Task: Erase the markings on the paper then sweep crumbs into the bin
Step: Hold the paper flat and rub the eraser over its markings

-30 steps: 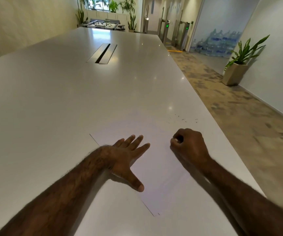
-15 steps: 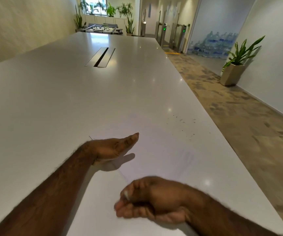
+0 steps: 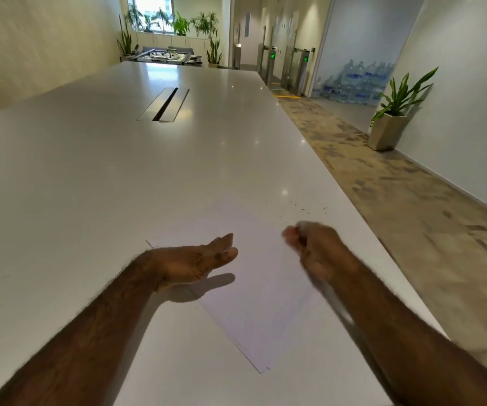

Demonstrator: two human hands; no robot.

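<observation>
- Head view: paper (image 3: pixel 254 303) lies flat on the white table (image 3: pixel 90 186), near its right edge.
- Left hand (image 3: pixel 195 263) stands edge-on over the sheet's left side, fingers straight, holding nothing.
- Right hand (image 3: pixel 315 247) is blurred, fingers curled; whether it holds anything I cannot tell.
- Dark crumbs (image 3: pixel 303 209) lie just beyond it.
- Potted plant (image 3: pixel 394 118) stands by the wall.

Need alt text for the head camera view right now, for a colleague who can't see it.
A person's left hand hovers edge-on, fingers straight, over a white sheet of paper on a long white table, while the blurred right hand is curled above the sheet's right side. Dark eraser crumbs lie just beyond.
</observation>
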